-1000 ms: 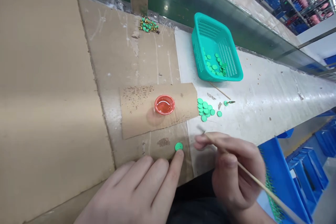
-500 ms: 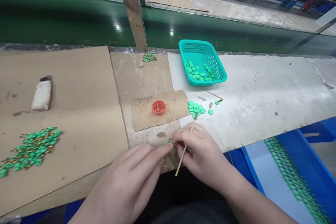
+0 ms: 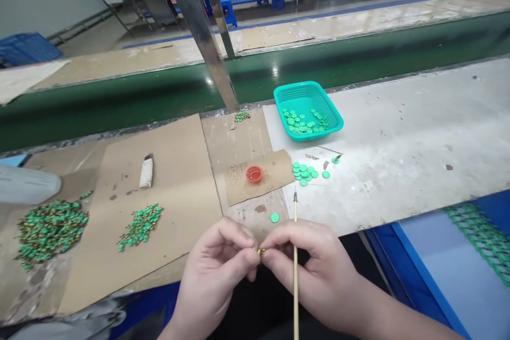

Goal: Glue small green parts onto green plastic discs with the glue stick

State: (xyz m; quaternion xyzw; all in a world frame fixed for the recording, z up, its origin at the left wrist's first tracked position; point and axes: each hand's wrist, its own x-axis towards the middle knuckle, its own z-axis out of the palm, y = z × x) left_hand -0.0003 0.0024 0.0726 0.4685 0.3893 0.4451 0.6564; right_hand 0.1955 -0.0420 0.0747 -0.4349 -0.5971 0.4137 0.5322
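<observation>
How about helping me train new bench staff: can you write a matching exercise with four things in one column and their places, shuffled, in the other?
Things
1. Red cup
2. Teal basket
3. Brush
4. Gold-coloured piece

Places
A. Held by the right hand alone
B. Beyond the loose pile of green discs
C. Between the fingertips of the left hand and right hand
D. On the small cardboard piece

Pairs: 1-D, 2-B, 3-A, 4-C

The white tabletop (image 3: 402, 154) lies open right of the teal basket (image 3: 308, 135), which blocks the way behind the loose green discs (image 3: 303, 170).
</observation>
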